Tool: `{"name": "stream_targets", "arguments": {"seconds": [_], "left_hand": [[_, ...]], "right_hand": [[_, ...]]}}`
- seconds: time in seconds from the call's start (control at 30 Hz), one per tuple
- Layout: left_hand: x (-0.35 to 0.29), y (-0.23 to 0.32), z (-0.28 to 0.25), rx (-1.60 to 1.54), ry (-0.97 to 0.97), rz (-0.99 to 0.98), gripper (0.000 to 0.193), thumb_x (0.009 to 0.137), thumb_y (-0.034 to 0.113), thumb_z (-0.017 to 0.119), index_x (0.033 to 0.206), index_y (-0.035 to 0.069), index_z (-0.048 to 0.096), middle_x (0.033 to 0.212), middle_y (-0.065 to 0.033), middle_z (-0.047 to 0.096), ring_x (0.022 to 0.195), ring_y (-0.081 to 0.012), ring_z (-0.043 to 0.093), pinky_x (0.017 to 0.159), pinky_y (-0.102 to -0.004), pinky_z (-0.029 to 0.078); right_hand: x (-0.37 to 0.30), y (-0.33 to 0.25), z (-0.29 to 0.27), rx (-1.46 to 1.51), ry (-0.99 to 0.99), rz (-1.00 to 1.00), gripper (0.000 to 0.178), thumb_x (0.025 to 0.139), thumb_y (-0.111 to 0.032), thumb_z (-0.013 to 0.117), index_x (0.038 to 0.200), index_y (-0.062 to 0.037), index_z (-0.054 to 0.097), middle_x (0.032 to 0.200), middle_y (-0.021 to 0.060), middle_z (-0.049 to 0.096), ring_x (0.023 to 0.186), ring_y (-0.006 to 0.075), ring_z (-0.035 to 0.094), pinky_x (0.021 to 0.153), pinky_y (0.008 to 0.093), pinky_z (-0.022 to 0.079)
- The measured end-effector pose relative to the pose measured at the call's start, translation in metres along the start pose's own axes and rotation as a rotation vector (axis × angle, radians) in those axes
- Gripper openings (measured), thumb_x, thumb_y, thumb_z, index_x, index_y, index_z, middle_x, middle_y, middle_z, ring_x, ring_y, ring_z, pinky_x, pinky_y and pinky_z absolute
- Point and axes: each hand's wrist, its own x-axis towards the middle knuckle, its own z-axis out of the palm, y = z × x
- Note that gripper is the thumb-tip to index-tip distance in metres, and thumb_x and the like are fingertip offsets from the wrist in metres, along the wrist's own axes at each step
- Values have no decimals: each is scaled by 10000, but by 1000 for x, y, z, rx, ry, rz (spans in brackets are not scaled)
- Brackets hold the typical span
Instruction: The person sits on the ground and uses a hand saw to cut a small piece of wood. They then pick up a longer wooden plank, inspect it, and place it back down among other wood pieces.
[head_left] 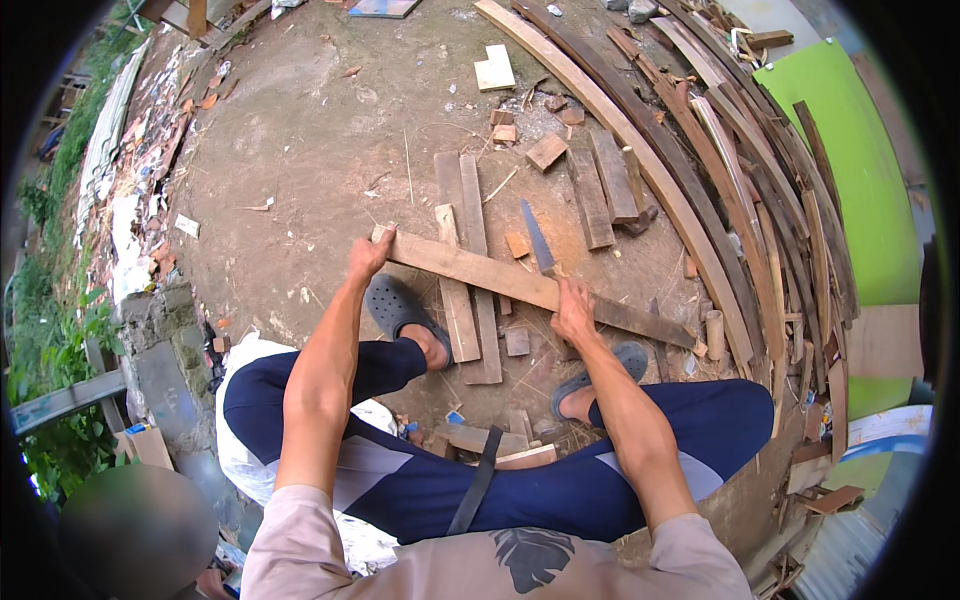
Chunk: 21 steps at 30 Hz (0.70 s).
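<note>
Plank point(475, 268) | long axis: far-L to near-R | L grip point(369, 257) clasping far end | R grip point(574, 312) holding past mid

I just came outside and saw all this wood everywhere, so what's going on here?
Someone is holding a wooden plank: the left grip is at one end and the right grip is past the middle. A handsaw is right by the right grip, but I can't tell if they touch. Shorter boards lie on the ground, and a pile of long boards is off to the right.
</note>
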Motion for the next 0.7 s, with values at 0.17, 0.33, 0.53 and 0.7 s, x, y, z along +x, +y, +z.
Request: {"name": "stream_targets", "arguments": {"seconds": [0.17,0.33,0.53,0.7], "left_hand": [[1,2,-6,37,-8,17,816,832,613,655,1172,-128,665,1146,-326,679,1123,-415,663,960,-434,494],[5,13,-9,174,47,-34,913,770,697,656,995,-187,688,1006,-379,681,1014,-448,693,858,-471,531],[2,23,-6,254,51,-108,1007,715,759,672,979,-213,672,1017,-380,679,1020,-455,689,870,-474,525],[3,23,-4,316,81,-97,1001,726,774,645,990,-190,685,1022,-361,688,1025,-445,694,873,-475,535]], "right_hand": [[-1,-1,-2,36,-5,-25,843,685,-12,742,1449,-103,399,1435,151,447,1373,407,377,1084,618,344],[-1,-2,-7,57,12,-81,829,694,-2,722,1450,-105,397,1419,149,456,1369,409,380,1065,632,349],[5,-10,-10,-60,-21,-66,796,720,-9,711,1445,-110,398,1407,152,476,1362,386,407,1064,627,356],[10,-7,-14,-164,-80,-68,741,733,-29,733,1406,-106,432,1381,136,513,1334,338,464,1056,618,367]]}}
